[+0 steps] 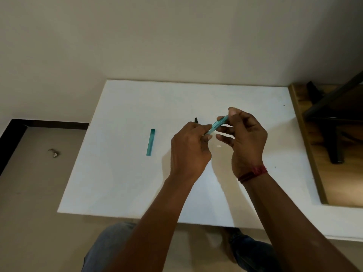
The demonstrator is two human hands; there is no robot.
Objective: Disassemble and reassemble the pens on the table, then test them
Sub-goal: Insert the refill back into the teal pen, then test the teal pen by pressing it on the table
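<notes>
Above the white desk [121, 183], the left hand [188, 152] and right hand [247, 142] are raised close together. Each pinches one end of a tilted teal pen barrel [218, 124] between thumb and fingers. A teal cap [150, 142] lies on the desk, left of the left hand. A small black pen part [196, 120] sits just beyond that hand.

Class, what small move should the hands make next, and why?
Probably the left hand lets go and picks up the small black piece beyond it: it and the right hand both hold the teal barrel, while that piece and the teal cap lie loose on the table.
</notes>
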